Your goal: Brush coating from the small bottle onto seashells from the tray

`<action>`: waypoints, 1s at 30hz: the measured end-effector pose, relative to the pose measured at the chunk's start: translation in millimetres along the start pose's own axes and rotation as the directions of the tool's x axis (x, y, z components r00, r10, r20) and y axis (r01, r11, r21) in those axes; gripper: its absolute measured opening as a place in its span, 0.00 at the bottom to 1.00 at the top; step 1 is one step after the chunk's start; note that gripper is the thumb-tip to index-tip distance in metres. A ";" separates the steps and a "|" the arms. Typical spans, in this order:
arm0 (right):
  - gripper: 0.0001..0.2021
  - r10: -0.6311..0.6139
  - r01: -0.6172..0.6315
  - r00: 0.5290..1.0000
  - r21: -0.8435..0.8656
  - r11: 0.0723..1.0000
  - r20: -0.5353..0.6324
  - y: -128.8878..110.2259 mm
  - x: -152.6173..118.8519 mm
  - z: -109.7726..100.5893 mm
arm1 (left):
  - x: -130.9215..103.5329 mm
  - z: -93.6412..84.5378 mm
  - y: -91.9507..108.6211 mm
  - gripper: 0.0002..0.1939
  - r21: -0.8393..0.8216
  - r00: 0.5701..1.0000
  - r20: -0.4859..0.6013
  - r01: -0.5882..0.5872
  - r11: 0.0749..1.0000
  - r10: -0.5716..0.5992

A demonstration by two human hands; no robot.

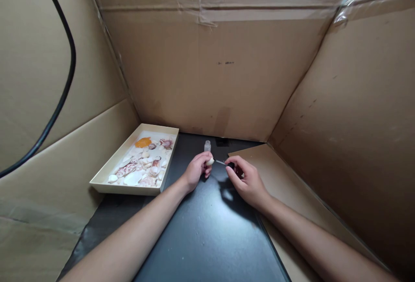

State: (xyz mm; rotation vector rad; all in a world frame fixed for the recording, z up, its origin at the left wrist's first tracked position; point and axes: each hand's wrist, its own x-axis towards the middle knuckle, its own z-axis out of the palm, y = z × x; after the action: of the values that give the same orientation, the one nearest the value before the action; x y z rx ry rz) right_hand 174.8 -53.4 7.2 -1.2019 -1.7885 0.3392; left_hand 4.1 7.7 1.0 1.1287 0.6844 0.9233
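Between the fingertips of my left hand (pixel 198 168) is a small cream-white seashell (pixel 210 161). My right hand (pixel 245 179) grips a dropper by its black top (pixel 231 165). The dropper's thin, clear stem (pixel 220 162) points left, its tip at or very close to the shell; I cannot tell if they touch. Just beyond my left hand, a small clear bottle (pixel 207 145) stands upright without a cap, its lower part hidden by my fingers. Both hands are raised over the dark tabletop (pixel 201 230).
A shallow cream tray (pixel 129 190) on the left holds several shells and an orange piece (pixel 143 142). Cardboard walls (pixel 207 78) enclose the back and sides. A flat cardboard sheet (pixel 282 178) lies on the right. A black cable (pixel 69 65) hangs at upper left.
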 end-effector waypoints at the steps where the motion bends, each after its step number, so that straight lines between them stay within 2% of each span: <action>1: 0.05 0.009 -0.009 1.000 -0.003 1.000 -0.005 0.1 0.1 0.0 | 0.2 -0.1 -0.1 0.06 0.001 1.000 0.001 0.000 1.000 0.000; 4: 0.05 0.002 -0.001 0.999 0.018 1.000 -0.044 0.6 0.2 0.3 | 0.7 -0.1 -0.1 0.07 0.005 1.000 -0.001 -0.002 1.000 0.002; 9: 0.04 0.000 0.000 1.000 0.009 1.000 0.008 1.3 0.0 0.9 | 0.6 0.2 0.2 0.07 0.012 1.000 -0.007 -0.001 1.000 0.001; 13: 0.06 -0.016 0.018 0.999 0.026 0.999 -0.048 2.1 0.0 0.8 | 0.6 -0.1 -0.1 0.06 0.015 1.000 -0.007 0.003 1.000 -0.003; 17: 0.05 -0.010 0.010 1.000 0.002 1.000 -0.001 2.0 0.0 0.3 | 1.3 -0.5 -0.8 0.06 0.017 1.000 -0.009 0.001 1.000 -0.001; 21: 0.05 -0.004 0.005 0.999 0.016 1.000 -0.043 1.7 -0.3 0.3 | 1.7 -0.7 -1.7 0.07 0.018 1.000 -0.014 0.001 1.000 0.000; 26: 0.04 0.002 -0.002 1.000 0.003 1.000 0.022 1.3 -0.2 0.6 | 0.9 0.1 -0.9 0.06 0.023 1.000 -0.012 0.000 1.000 0.000; 30: 0.05 0.002 -0.002 1.000 0.018 1.000 -0.031 0.9 0.3 0.3 | 0.1 0.2 0.1 0.06 0.025 1.000 -0.009 -0.003 1.000 0.003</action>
State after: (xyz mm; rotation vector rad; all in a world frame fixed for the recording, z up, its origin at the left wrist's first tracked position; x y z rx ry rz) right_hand 175.1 -52.6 6.6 -1.1901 -1.7541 0.3350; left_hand 4.3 7.7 1.1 1.1486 0.7037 0.9256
